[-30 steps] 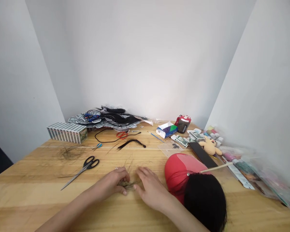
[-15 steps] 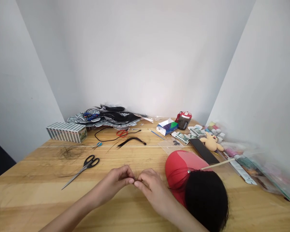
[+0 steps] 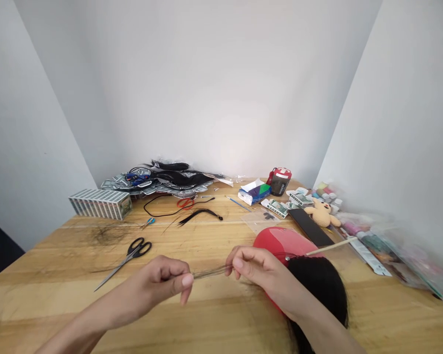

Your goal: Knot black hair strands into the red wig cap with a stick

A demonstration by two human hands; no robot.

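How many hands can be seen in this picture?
2: the left hand, right of the black-handled scissors, and the right hand, by the black hair; thin dark strands stretch between them.

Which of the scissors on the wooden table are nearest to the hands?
The long metal scissors with black handles, beside the left hand; the red-handled scissors and the small blue-handled scissors lie farther back.

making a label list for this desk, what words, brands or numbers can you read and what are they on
None can be read for certain.
Red and black container: pale lettering, too small to read.
Row of patterned boxes: fine markings, too small.
White strip packet: markings too blurred.
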